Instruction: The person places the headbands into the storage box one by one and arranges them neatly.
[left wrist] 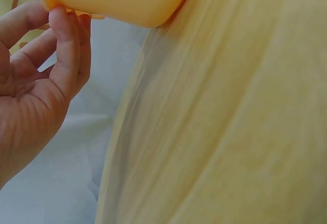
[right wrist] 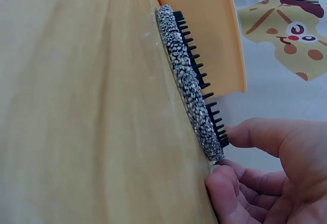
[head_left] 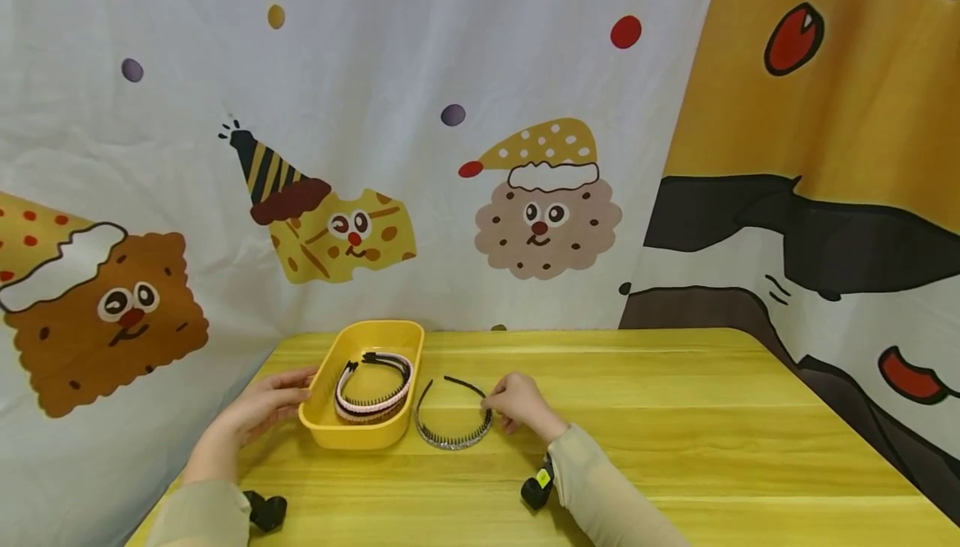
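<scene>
A silver, glittery headband (head_left: pixel 452 444) with black comb teeth lies on the table, its two ends pointing away from me. My right hand (head_left: pixel 519 403) pinches its right side between thumb and fingers; in the right wrist view the headband (right wrist: pixel 186 83) shows its sparkly outer band and its teeth. Left of it stands a yellow plastic basket (head_left: pixel 360 439) with several headbands (head_left: pixel 375 407) in it, pink, black and brown. My left hand (head_left: pixel 266 401) touches the basket's left side with loosely bent fingers; in the left wrist view the fingertips meet the wall just under the rim.
The wood-grain table (head_left: pixel 675 414) reaches far to the right. Behind it hangs a white curtain (head_left: pixel 360 72) printed with cartoon snacks. Black wrist cameras (head_left: pixel 537 490) sit on both sleeves.
</scene>
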Available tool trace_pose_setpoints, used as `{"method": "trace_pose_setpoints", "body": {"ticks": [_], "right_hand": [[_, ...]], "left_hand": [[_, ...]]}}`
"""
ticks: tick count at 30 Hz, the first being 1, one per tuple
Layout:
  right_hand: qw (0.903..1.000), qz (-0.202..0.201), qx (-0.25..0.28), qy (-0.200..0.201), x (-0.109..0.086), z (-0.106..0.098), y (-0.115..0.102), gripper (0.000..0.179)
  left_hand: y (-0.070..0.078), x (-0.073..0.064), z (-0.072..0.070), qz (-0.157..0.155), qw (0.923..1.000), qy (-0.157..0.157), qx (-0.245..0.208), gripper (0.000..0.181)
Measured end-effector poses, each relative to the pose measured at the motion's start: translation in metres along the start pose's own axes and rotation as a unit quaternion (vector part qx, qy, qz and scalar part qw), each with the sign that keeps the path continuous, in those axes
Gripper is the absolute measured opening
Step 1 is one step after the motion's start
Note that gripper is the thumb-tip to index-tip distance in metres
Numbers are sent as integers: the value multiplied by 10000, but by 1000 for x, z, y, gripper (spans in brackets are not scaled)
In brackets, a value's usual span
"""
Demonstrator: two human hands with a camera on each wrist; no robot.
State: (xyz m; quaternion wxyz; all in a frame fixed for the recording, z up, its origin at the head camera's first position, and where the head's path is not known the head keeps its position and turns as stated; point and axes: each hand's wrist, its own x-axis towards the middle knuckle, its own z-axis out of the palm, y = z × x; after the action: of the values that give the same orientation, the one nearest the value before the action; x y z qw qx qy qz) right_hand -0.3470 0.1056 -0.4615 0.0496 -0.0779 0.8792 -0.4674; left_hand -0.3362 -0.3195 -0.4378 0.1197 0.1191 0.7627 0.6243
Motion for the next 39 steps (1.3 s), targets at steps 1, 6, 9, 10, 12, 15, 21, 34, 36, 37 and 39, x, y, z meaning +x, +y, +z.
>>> {"method": "trace_pose_setpoints", "body": {"ticks": [1, 6, 9, 10, 12, 15, 21, 34, 36, 37, 39], "right_hand": [[10000, 0, 43, -10, 0, 0, 1, 17], [9998, -28, 194, -54, 3, -1, 5, 11], [9996, -29, 284, -72, 4, -2, 7, 10], [9994, -13, 330, -86, 4, -2, 8, 10], [9991, 12, 412, -96, 5, -3, 9, 10], [9987, 27, 515, -51, 5, -4, 10, 12], [9983, 78, 541, 219, 7, -9, 14, 18], [9992, 64, -130, 377, 11, -19, 16, 15], [9994, 18, -137, 332, 10, -20, 16, 13], [9995, 11, -111, 307, 10, -21, 16, 13], [9997, 14, 2, 260, 9, -22, 16, 12]], "left_hand": [[0, 0, 0, 6, 10000, -8, 9, 65], [-1, 1, 0, 39, 10000, -22, 51, 65], [-2, 1, -1, 31, 10000, -7, 26, 65], [-2, 1, -1, 33, 10000, -12, 24, 65], [-2, 1, -1, 46, 10000, -26, 21, 65], [-2, 0, -1, 73, 10000, -49, 25, 65], [-4, 1, -3, 62, 10000, -42, 5, 65], [-5, 2, -4, 0, 10000, -3, 15, 66], [-4, 1, -4, -24, 10000, 17, -11, 66], [-3, 1, -3, -41, 10000, 22, -13, 66], [-2, 1, -3, -43, 10000, 18, -41, 65]]}}
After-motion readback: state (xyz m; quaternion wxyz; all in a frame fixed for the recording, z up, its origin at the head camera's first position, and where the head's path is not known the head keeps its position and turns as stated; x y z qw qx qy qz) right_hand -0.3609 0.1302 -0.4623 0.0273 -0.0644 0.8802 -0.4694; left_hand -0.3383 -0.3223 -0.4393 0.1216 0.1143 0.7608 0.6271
